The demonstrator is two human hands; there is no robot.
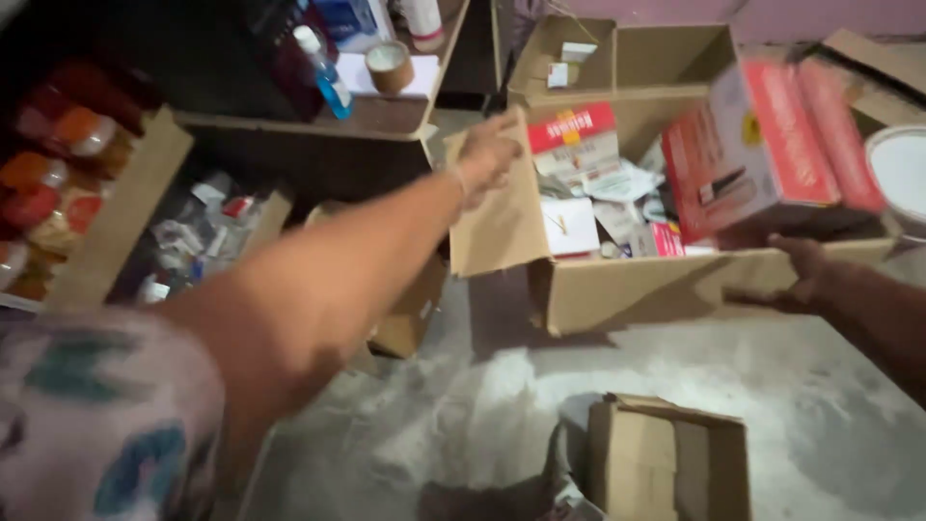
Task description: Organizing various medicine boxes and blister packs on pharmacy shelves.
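We have the left hand (487, 154) on the raised flap (502, 217) of the open carton (656, 289) on the floor, fingers curled over its top edge; the right hand (796, 275) props a red-and-white box (762, 145) from below, above the carton's right side. Best to keep that flap pinned back and support the box squarely underneath — it looks tilted. Motion blur smears the box, the right fingers lie partly under it so we cannot tell their grip, and the carton's lower contents are buried.

A red and white box (762, 145), brown cardboard carton (656, 285), blue bottle (328, 77), floral sleeve (96, 425).
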